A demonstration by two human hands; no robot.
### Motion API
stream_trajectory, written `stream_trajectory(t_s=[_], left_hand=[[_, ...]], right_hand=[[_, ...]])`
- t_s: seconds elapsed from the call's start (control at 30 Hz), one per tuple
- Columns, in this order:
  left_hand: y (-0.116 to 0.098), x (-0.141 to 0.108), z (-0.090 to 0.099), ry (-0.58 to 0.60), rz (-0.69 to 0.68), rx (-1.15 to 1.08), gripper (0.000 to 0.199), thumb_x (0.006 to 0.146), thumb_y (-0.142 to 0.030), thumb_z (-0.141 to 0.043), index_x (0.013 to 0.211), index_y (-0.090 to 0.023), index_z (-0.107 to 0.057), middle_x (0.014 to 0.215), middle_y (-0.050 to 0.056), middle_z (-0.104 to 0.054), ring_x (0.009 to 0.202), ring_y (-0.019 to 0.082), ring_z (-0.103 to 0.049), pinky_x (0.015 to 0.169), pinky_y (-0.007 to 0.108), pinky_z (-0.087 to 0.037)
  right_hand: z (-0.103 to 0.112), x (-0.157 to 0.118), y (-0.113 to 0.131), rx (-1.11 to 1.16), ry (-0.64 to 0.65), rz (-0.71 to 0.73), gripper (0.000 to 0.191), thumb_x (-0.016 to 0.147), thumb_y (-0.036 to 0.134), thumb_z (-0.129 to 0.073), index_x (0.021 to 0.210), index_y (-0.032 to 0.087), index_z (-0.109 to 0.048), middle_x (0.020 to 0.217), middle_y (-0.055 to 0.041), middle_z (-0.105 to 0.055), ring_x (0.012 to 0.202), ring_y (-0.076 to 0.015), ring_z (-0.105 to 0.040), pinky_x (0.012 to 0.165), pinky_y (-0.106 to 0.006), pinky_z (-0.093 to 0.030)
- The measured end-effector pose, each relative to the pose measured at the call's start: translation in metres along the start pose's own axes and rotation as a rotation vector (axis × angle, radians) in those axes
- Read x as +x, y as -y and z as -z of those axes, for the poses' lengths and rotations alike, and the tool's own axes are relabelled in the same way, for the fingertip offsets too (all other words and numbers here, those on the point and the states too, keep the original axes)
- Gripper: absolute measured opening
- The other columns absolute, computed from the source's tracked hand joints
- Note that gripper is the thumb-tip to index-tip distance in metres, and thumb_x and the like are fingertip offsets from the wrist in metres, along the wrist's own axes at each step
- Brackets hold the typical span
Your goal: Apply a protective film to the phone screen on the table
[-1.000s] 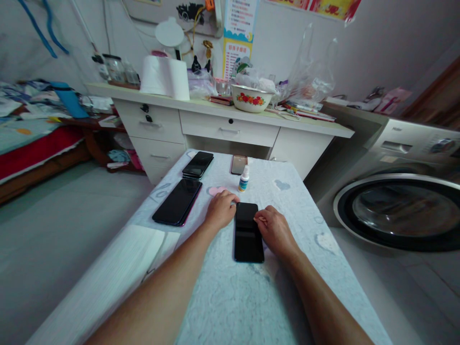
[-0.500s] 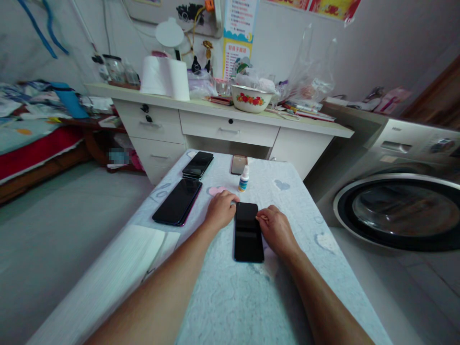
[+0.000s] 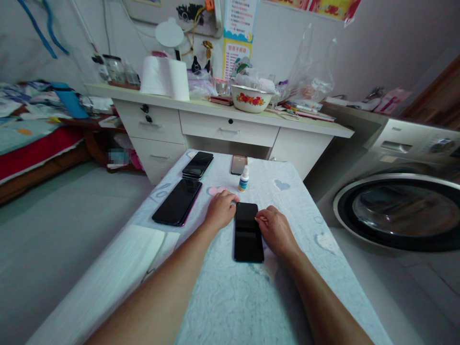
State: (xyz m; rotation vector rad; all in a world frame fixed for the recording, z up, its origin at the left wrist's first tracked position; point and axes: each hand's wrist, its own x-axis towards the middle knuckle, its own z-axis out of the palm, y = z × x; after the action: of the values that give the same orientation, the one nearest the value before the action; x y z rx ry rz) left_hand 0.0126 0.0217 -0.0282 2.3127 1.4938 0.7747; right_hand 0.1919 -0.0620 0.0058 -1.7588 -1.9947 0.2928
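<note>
A black phone [image 3: 248, 237] lies screen up on the cloth-covered table. My left hand [image 3: 222, 209] rests at its upper left corner, fingers curled and thumb side at the phone's edge. On the phone's right edge is my right hand [image 3: 273, 226], its fingers bent together in a pinch; what they hold, if anything, is too small to tell. A small white bottle [image 3: 243, 179] with a blue and yellow label stands upright beyond the phone. To the left lie a large dark phone pair [image 3: 177, 202] and a stack of phones [image 3: 197, 164].
Behind the bottle lies a small phone-like item [image 3: 239, 164]. Folded white paper [image 3: 129, 249] lies along the table's left edge. Past the table stand a white desk [image 3: 230, 129] holding a flowered bowl [image 3: 251, 98], and at right a washing machine [image 3: 406, 191].
</note>
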Motion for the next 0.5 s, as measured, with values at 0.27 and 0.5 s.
stream_trajectory(t_s=[0.27,0.5], left_hand=[[-0.0007,-0.0004,0.0,0.004,0.008,-0.004,0.026,0.075,-0.011,-0.052,0.094,-0.021,-0.068,0.1,0.005,-0.062,0.1,0.02,-0.056,0.091,0.033,-0.044],[-0.0013,0.0009,0.0005,0.012,0.011,0.007,0.027,0.075,-0.011,-0.052,0.094,-0.021,-0.068,0.099,0.005,-0.063,0.101,0.02,-0.056,0.092,0.034,-0.044]], right_hand=[[0.0038,-0.0005,0.0046,0.027,0.059,0.029,0.014,0.084,0.012,-0.054,0.085,0.018,-0.067,0.086,-0.0023,-0.057,0.079,-0.0128,-0.056,0.073,-0.023,-0.039],[0.0039,-0.0021,0.0051,0.058,0.077,0.084,0.015,0.083,0.009,-0.054,0.084,0.018,-0.066,0.084,-0.0019,-0.056,0.077,-0.0121,-0.055,0.07,-0.022,-0.039]])
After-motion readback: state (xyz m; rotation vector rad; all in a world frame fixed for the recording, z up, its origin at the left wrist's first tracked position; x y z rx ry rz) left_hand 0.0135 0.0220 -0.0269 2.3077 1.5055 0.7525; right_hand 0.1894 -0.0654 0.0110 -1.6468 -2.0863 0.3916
